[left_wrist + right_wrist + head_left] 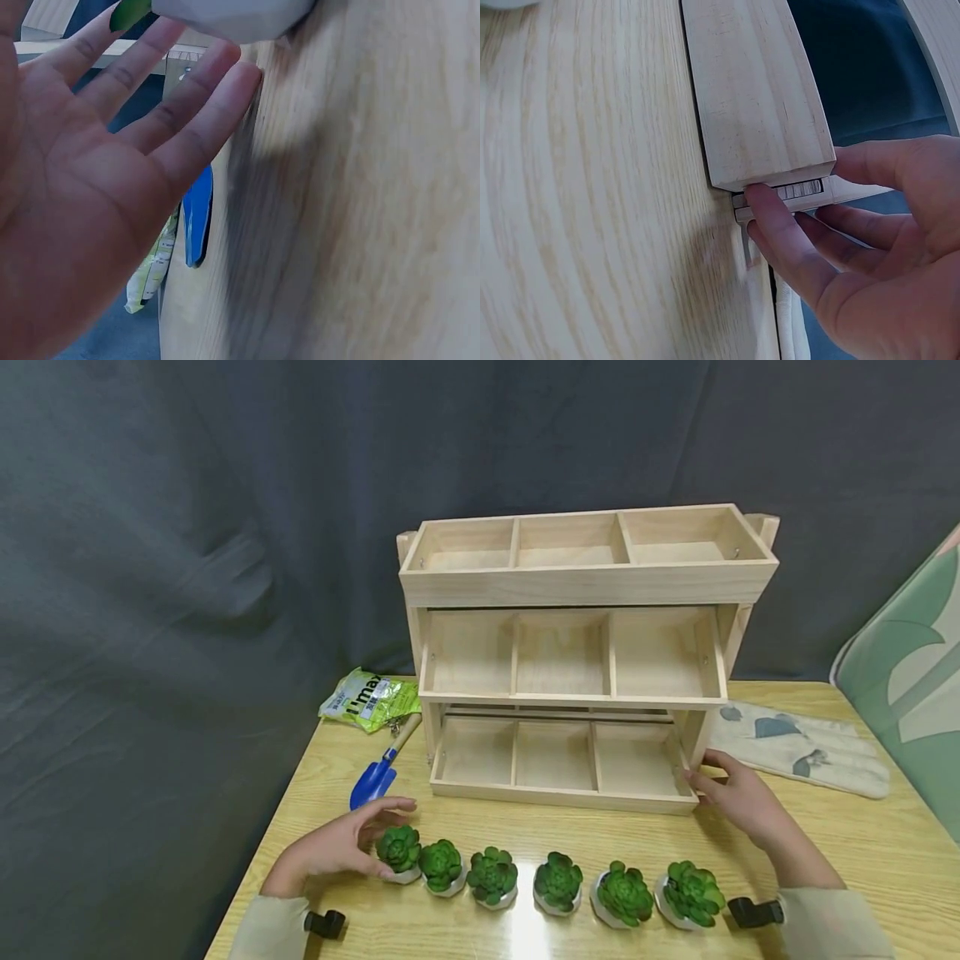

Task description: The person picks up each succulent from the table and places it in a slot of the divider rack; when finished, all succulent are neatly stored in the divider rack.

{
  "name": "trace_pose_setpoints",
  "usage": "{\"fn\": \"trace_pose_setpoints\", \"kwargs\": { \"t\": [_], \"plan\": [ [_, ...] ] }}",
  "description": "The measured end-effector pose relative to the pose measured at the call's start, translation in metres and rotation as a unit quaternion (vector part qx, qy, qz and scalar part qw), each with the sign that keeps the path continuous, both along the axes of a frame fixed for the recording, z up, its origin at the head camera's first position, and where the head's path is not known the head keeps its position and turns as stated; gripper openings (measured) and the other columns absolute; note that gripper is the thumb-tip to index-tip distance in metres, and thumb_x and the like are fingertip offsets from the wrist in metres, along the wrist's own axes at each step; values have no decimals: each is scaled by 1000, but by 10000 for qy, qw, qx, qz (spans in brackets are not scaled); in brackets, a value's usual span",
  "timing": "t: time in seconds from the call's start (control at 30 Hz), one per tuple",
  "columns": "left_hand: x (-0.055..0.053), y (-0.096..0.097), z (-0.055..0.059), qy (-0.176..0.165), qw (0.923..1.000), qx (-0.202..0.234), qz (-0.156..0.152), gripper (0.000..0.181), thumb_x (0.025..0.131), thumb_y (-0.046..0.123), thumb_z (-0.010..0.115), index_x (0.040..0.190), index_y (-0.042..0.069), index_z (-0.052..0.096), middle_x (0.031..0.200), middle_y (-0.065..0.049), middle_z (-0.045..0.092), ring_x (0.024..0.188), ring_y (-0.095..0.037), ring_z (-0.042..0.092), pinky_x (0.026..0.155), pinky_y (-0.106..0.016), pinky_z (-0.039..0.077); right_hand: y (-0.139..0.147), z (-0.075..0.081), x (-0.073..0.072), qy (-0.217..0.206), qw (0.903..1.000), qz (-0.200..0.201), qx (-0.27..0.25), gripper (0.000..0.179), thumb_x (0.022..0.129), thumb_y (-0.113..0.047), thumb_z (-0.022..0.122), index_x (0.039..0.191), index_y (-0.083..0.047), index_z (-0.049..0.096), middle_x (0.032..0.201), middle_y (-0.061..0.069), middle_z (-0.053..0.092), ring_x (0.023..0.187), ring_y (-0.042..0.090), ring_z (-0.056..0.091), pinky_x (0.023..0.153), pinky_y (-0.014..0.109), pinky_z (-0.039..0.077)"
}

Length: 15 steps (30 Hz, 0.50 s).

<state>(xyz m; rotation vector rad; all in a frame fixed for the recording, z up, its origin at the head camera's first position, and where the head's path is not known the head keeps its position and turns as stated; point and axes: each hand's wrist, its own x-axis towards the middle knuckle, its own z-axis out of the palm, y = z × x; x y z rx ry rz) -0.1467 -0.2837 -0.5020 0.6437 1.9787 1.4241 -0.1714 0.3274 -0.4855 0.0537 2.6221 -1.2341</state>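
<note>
A three-tier wooden planter shelf (588, 587) stands on the table, each tier split into three compartments. My right hand (742, 797) holds its lower right corner; in the right wrist view the thumb and fingers are around the end of the bottom tier (769, 97). My left hand (341, 843) is around the leftmost potted succulent (399, 847), thumb by the pot's front and the other fingers behind. In the left wrist view those fingers are extended, fingertips right beside the white pot (236, 16). Several more potted succulents (492, 877) stand in a row to the right.
Left of the shelf lie a blue hand trowel (372, 783) and a green-and-white plastic bag (369, 697). On the right, a pair of patterned cloth gloves (802, 747) lies flat. A dark curtain (225, 568) hangs behind the table (847, 835).
</note>
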Motion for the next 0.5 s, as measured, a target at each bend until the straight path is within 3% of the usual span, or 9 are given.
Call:
{"fn": "trace_pose_setpoints", "kwargs": {
  "t": [0.23, 0.33, 0.5],
  "plan": [
    [2, -2, -5, -20, 9999, -41, -119, 88, 93, 13, 84, 166, 10, 35, 168, -21, 40, 145, 8, 47, 115, -10, 38, 1, -1, 1, 77, 10000, -28, -42, 74, 115, -37, 49, 163, 13, 23, 161, 43, 33, 123, 53, 67, 86, 44, 64],
    [3, -3, -7, 24, 9999, -92, -137, 86, 92, 12, 85, 164, 10, 38, 167, -22, 41, 142, 13, 45, 115, -10, 39, 2, -2, 1, 104, 9999, -14, -55, 75, 115, -38, 49, 164, 13, 23, 161, 43, 33, 125, 54, 66, 89, 48, 65],
    [5, -4, -7, 190, 9991, -370, -111, 81, 91, 15, 87, 160, 13, 44, 163, -18, 46, 138, 8, 49, 113, -14, 42, 3, -4, 1, 128, 9998, 5, -137, 75, 115, -38, 50, 164, 12, 24, 162, 43, 33, 130, 56, 63, 91, 50, 65]
  ]
}}
